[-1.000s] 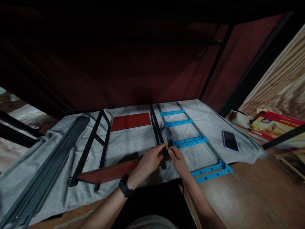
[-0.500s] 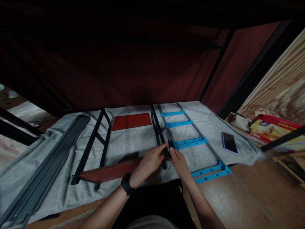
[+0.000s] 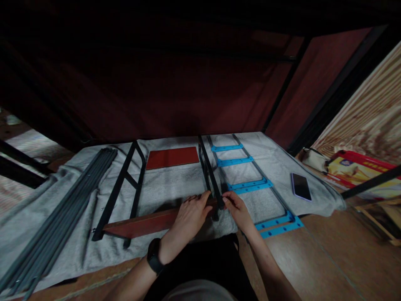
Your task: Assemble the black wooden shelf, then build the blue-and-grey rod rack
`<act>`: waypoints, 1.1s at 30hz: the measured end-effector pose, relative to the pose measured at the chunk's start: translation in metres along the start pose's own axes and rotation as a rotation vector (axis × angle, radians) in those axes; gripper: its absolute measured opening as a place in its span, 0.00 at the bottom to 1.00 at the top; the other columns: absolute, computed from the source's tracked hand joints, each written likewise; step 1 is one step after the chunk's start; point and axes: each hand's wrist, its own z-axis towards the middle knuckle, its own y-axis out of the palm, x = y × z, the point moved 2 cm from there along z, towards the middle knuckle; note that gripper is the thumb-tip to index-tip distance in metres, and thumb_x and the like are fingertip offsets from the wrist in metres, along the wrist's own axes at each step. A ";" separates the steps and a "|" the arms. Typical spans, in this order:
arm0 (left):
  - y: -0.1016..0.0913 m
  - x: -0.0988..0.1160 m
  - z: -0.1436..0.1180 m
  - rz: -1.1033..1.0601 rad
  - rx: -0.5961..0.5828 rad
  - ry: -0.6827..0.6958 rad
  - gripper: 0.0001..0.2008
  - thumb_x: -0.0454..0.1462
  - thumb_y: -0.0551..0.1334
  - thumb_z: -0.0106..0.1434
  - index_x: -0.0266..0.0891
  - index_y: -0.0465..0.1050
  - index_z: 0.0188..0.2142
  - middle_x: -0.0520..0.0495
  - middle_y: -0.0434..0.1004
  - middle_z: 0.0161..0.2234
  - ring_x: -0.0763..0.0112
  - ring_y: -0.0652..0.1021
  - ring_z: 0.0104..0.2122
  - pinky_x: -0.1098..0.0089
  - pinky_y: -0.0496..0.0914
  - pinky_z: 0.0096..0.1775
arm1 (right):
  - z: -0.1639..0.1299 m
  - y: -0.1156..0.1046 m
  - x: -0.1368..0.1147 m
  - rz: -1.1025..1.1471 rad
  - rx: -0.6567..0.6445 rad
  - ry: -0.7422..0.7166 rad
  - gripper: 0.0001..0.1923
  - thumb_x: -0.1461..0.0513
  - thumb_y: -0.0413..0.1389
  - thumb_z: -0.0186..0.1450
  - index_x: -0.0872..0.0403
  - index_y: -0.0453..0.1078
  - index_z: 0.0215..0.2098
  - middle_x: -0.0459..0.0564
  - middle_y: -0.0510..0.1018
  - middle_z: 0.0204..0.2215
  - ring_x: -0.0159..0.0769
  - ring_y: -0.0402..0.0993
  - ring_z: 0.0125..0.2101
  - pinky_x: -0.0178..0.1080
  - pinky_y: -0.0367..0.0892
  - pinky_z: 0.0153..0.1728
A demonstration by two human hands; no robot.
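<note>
In the lower centre of the frame, the left hand [image 3: 191, 215] lies over the red-brown board [image 3: 140, 224], thumb spread from the fingers; whether it clamps, I cannot tell. The right hand [image 3: 239, 211] has thumb and forefinger close together at the lower end of the right black frame [image 3: 213, 182]; any small part between them is hidden. The board could tip or slip out of line if the left hand lifts, or the frames skid on the soft, rumpled gray cloth [image 3: 172, 184]. The left black frame [image 3: 115, 196] is slim tubing with a bent corner and crossbar. Slender gray tubes [image 3: 75, 205] bunch at left; flat, dotted blue strips [image 3: 236, 161] cross thin rails at right. Farther off, a smooth orange-red panel [image 3: 173, 158] lies flat.
</note>
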 end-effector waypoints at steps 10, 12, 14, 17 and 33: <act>-0.006 -0.021 -0.022 0.155 0.085 -0.029 0.14 0.42 0.52 0.71 0.44 0.72 0.50 0.45 0.81 0.41 0.60 0.79 0.42 0.62 0.70 0.44 | 0.003 0.000 -0.007 -0.263 0.005 -0.037 0.14 0.52 0.46 0.70 0.50 0.66 0.33 0.45 0.70 0.27 0.36 0.68 0.31 0.38 0.62 0.34; -0.005 -0.029 -0.028 0.172 0.122 -0.040 0.15 0.43 0.53 0.71 0.43 0.72 0.51 0.44 0.81 0.42 0.59 0.79 0.43 0.60 0.70 0.46 | 0.001 0.000 -0.008 -0.204 0.007 -0.023 0.13 0.51 0.48 0.70 0.50 0.67 0.38 0.45 0.73 0.30 0.37 0.69 0.33 0.38 0.63 0.35; -0.004 -0.038 -0.034 0.192 0.159 -0.051 0.17 0.44 0.53 0.70 0.41 0.72 0.52 0.43 0.81 0.44 0.58 0.79 0.44 0.59 0.70 0.47 | 0.000 0.001 -0.007 -0.136 0.008 -0.006 0.13 0.51 0.49 0.69 0.49 0.67 0.41 0.45 0.73 0.32 0.37 0.70 0.33 0.38 0.64 0.35; -0.004 -0.051 -0.044 0.218 0.200 -0.062 0.17 0.45 0.53 0.70 0.40 0.74 0.51 0.41 0.81 0.45 0.57 0.79 0.44 0.57 0.71 0.47 | 0.001 0.003 -0.005 -0.138 0.023 0.018 0.13 0.50 0.49 0.68 0.49 0.67 0.36 0.44 0.71 0.27 0.36 0.68 0.30 0.37 0.63 0.32; 0.004 -0.059 -0.053 0.331 0.270 0.000 0.17 0.41 0.53 0.71 0.36 0.73 0.52 0.40 0.80 0.42 0.57 0.79 0.42 0.57 0.68 0.47 | 0.003 0.004 -0.006 -0.170 0.060 0.009 0.17 0.47 0.49 0.68 0.50 0.65 0.30 0.44 0.67 0.24 0.36 0.64 0.28 0.38 0.62 0.31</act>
